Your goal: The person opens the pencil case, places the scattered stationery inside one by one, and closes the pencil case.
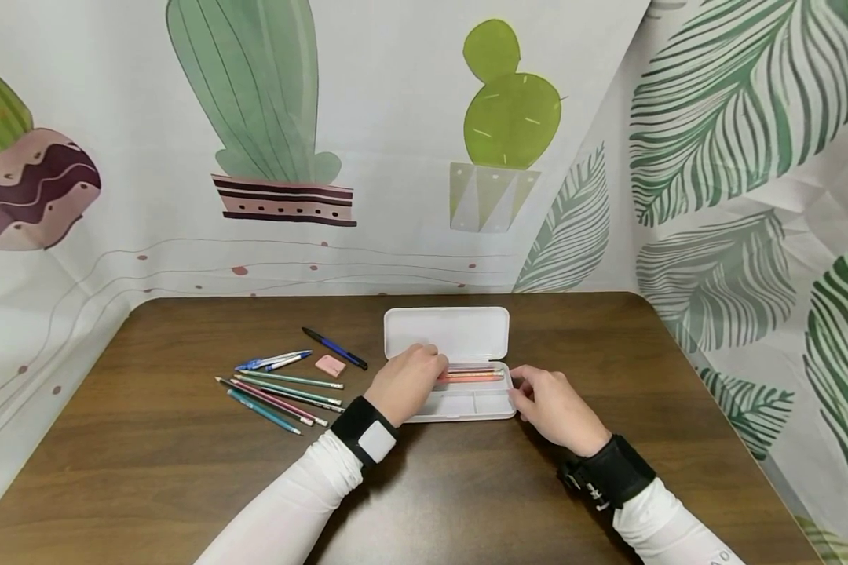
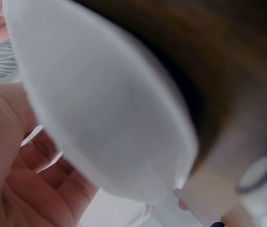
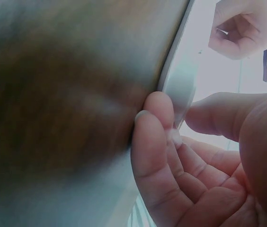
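A white pencil case (image 1: 459, 404) lies with its lid (image 1: 447, 333) raised at the back. Several orange and reddish pencils (image 1: 472, 377) lie in its long rear compartment. My left hand (image 1: 406, 384) reaches over the case's left part, its fingertips at the left ends of those pencils; whether they pinch one is hidden. The left wrist view has the white case wall (image 2: 105, 99) in front of the left fingers. At the case's right end, my right hand (image 1: 558, 410) grips the side wall between thumb and fingers, as the right wrist view confirms.
Left of the case lie several pencils (image 1: 283, 398), blue-and-white pens (image 1: 274, 361), a pink eraser (image 1: 330, 366) and a black-and-blue pen (image 1: 334, 348). They rest on a brown wooden table (image 1: 184, 471). A printed cloth (image 1: 396, 157) hangs behind the table's rear edge.
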`<state>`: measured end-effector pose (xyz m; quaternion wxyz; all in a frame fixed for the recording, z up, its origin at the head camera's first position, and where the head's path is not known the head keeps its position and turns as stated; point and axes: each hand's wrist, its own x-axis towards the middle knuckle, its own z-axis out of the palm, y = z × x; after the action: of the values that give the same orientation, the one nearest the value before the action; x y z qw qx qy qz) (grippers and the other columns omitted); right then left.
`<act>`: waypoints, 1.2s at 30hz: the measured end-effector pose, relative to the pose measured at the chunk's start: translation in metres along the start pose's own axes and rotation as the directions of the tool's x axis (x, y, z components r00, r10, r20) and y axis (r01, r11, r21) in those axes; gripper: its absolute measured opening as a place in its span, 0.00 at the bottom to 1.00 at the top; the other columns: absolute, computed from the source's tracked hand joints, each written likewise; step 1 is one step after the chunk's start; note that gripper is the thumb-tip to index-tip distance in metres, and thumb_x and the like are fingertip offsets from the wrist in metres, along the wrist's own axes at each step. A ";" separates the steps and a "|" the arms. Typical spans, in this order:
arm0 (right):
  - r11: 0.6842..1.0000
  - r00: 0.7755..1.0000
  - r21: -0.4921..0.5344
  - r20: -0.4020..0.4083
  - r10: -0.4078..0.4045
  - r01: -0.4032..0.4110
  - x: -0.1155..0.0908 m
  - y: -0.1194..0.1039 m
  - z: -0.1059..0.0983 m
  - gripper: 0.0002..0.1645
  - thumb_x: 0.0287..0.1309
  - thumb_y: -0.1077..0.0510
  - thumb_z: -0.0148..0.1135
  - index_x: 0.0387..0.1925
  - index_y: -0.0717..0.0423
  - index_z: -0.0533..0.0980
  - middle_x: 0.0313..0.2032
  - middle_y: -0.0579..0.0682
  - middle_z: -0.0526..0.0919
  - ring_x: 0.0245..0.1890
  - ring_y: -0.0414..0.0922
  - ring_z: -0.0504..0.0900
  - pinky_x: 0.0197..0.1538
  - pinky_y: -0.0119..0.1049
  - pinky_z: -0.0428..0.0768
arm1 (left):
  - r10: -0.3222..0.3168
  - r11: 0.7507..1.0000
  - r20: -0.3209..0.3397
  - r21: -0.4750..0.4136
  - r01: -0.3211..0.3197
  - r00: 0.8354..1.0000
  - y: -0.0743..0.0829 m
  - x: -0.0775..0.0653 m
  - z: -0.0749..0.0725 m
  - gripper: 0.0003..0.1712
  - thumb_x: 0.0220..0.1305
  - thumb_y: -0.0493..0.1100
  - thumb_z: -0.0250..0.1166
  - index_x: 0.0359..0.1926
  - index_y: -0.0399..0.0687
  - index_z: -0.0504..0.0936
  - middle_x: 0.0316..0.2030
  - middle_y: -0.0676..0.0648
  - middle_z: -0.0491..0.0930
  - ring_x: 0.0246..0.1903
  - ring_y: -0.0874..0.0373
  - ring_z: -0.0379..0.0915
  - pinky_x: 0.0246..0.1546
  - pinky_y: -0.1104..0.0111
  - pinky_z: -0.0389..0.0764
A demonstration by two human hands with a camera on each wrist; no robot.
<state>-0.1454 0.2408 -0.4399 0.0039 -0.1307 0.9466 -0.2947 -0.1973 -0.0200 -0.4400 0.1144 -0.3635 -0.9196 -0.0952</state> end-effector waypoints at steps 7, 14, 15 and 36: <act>1.000 1.000 0.005 0.003 0.005 -0.005 0.000 -0.001 0.000 0.18 0.71 0.64 0.65 0.58 0.69 0.80 0.29 0.45 0.82 0.23 0.36 0.77 0.27 0.32 0.78 | -0.014 0.999 -0.005 -0.033 0.014 1.000 -0.003 -0.007 -0.004 0.11 0.63 0.27 0.70 0.35 0.49 0.86 0.34 0.52 0.80 0.40 0.55 0.80 0.38 0.64 0.85; 1.000 1.000 0.010 0.011 0.008 -0.008 0.000 -0.002 -0.001 0.18 0.71 0.64 0.64 0.58 0.69 0.79 0.29 0.46 0.82 0.23 0.36 0.77 0.28 0.32 0.79 | -0.033 0.999 -0.009 -0.038 0.032 0.999 -0.007 -0.017 -0.013 0.09 0.66 0.29 0.70 0.39 0.48 0.86 0.36 0.51 0.80 0.41 0.53 0.80 0.36 0.62 0.86; 1.000 1.000 0.011 0.011 0.006 -0.006 0.000 -0.002 -0.001 0.18 0.72 0.64 0.64 0.58 0.69 0.79 0.29 0.46 0.82 0.23 0.36 0.78 0.28 0.32 0.79 | -0.030 0.999 -0.017 -0.031 0.029 0.999 -0.008 -0.018 -0.014 0.09 0.65 0.29 0.70 0.39 0.48 0.86 0.36 0.51 0.81 0.41 0.52 0.80 0.37 0.62 0.86; 1.000 1.000 0.012 0.005 0.006 -0.006 0.000 -0.001 -0.001 0.18 0.71 0.64 0.65 0.58 0.69 0.79 0.30 0.47 0.83 0.23 0.36 0.78 0.28 0.32 0.79 | 0.043 0.999 -0.139 0.009 -0.042 0.989 -0.021 -0.057 -0.046 0.16 0.57 0.34 0.81 0.44 0.45 0.85 0.38 0.50 0.80 0.39 0.52 0.78 0.44 0.62 0.82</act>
<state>-0.1456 0.2402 -0.4388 0.0078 -0.1284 0.9452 -0.3001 -0.1646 -0.0834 -0.4141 0.1816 -0.3750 -0.9018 -0.1150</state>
